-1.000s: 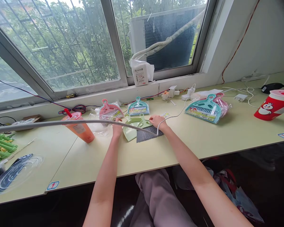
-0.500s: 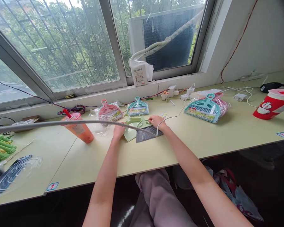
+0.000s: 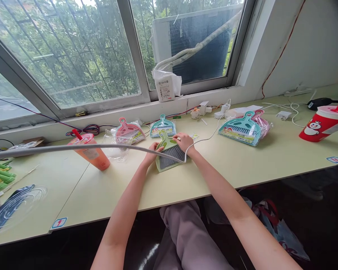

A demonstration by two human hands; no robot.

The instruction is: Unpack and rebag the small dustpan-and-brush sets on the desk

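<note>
In front of me a small brush with grey bristles (image 3: 172, 153) and a light green handle lies over a matching light green dustpan (image 3: 169, 169). The brush covers most of the pan; its rim shows along the left and front. My left hand (image 3: 152, 153) is closed around the left side of the pan, thumb lying over towards the brush. With bent fingers my right hand (image 3: 186, 143) grips the right end of the brush's green top. A grey cable crosses the view before both hands.
Behind stand a wrapped pink dustpan set (image 3: 129, 131) and a wrapped blue-green one (image 3: 162, 126). More wrapped sets (image 3: 240, 129) lie to the right. An orange drink cup (image 3: 94, 155) stands left, a red cup (image 3: 322, 123) far right. A white cable (image 3: 207, 139) runs near my right hand.
The brush and dustpan, side by side before, now overlap, with the brush on top of the pan. My left hand has moved right with the pan; my right hand has shifted slightly left.
</note>
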